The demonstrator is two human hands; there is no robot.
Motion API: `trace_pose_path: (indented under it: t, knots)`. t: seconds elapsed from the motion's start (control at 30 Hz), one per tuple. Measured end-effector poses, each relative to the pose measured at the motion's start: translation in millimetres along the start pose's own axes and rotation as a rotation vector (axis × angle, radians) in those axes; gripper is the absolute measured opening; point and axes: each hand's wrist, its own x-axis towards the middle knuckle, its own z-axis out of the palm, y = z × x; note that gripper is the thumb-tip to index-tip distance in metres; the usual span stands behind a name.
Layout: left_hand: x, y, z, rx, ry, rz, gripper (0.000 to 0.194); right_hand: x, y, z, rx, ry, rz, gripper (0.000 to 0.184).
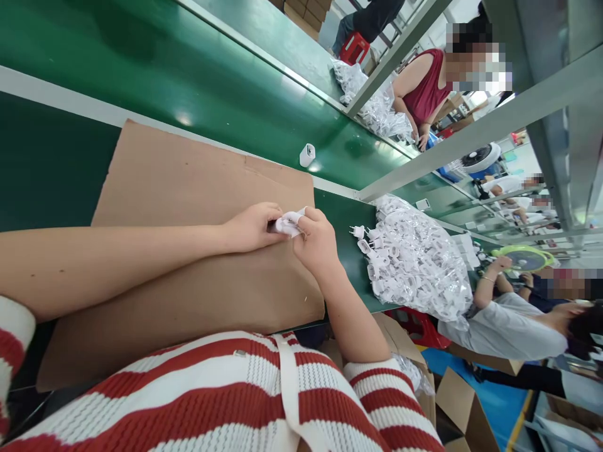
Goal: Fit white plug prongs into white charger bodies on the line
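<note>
Now, head view: two bare hands are meeting above the cardboard sheet, and a small white piece is sitting between them.
Left hand: its thumb and fingertips are pinching one end of the piece, parted only by what they are holding.
Right hand: its fingers are curling closely round the other end; they are covering much of it, so the exact shape is escaping me.
White piece, feel: it is looking like smooth moulded plastic, so I am judging it light and stiff, a little slippery, and hardly fragile apart from any thin parts.
White piece, hold: fingertips on opposite broad sides are probably serving best, with one hand steadying while the other is turning or pressing.
Loose plugs: they are lying beside the clear bag, their slim pins poking out; if the piece is having such pins, gripping the body is seeming safer.
Lone adapter: it is standing apart on the green bench, showing smooth white sides.
</note>
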Motion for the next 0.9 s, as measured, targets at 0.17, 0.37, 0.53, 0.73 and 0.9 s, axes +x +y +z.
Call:
trace_pose_path:
  t: [0.17,0.37,0.53,0.73,0.9]
  knots:
    - [0,6,-0.3,-0.003,-0.021,-0.014,0.030,-1,-3,-1,0.007,0.009,0.035,0.019]
    - [-2,11,1.1,0.030,0.023,-0.031,0.036,3,-1,0,-0.032,0.043,0.051,0.020]
    - [2,3,0.8,0.050,0.025,-0.059,0.042,5,10,1,-0.086,0.072,-0.066,0.018]
    - [4,6,3.9,0.094,0.003,-0.043,0.043,4,15,9,0.116,0.086,0.018,0.020]
    - [12,8,-14.4,0.081,0.048,-0.210,0.043,-7,43,4,0.438,0.310,0.255,0.036]
